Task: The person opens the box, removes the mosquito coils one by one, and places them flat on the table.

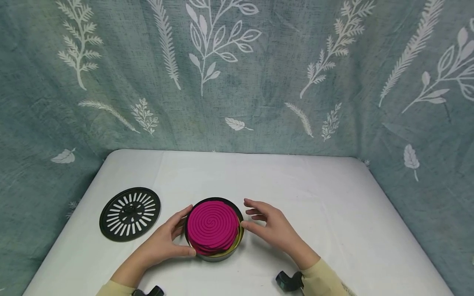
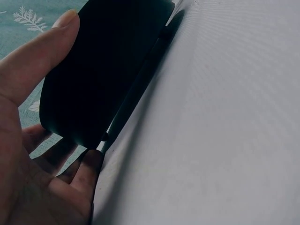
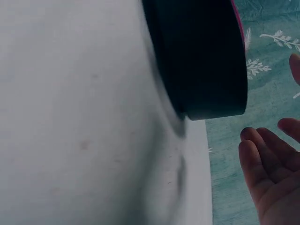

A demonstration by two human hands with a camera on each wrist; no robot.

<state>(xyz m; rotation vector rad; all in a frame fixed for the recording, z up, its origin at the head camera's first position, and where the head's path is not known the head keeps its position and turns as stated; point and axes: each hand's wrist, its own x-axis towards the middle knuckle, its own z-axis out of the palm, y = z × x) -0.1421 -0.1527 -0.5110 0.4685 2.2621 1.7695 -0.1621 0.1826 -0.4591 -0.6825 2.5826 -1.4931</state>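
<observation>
A round black tin stands on the table with its top uncovered and a yellowish inner wall showing. Inside it lies a stack of magenta spiral mosquito coils, nearly filling it. My left hand grips the tin's left side, thumb at the front and fingers toward the back; the left wrist view shows the thumb on the dark wall. On the other side, my right hand has its fingers spread and relaxed, the thumb tip close to the rim. Fingers in the right wrist view stand apart from the tin.
A round black slotted lid lies flat on the white table, left of the tin. A green curtain with white leaf prints hangs behind and around the table. Dark wrist cameras sit at both sleeves.
</observation>
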